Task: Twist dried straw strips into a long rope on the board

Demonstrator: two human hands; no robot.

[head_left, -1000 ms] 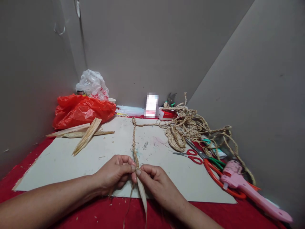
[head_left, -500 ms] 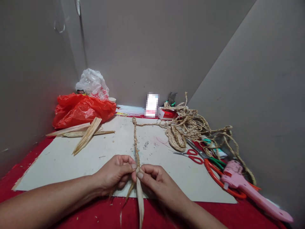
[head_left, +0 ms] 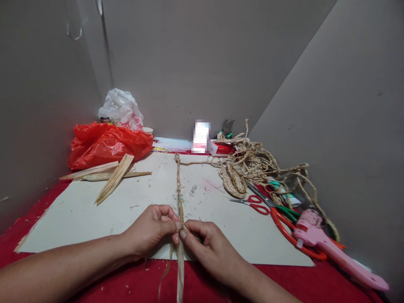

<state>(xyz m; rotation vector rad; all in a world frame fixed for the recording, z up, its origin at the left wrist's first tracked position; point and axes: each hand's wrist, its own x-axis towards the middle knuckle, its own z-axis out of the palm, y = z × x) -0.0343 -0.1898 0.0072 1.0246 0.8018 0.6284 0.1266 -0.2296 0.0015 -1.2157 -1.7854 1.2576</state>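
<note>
Tan plant-fibre braid (head_left: 179,187) — done up to L hand (head_left: 156,229) + R hand (head_left: 211,244), both pinching it; pale flat strip (head_left: 180,269) below unbraided afaict.

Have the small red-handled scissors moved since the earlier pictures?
No. Judged against the white board, the small red-handled scissors show no shift in any direction.

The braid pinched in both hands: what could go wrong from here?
The braid could loosen if the left hand or the right hand eases off, as the pale strip and the thin brown strand hang free below the grip. A tug might also snag: a cord runs from the braid's far end toward the tangled heap, which lies close to the small red-handled scissors.
</note>
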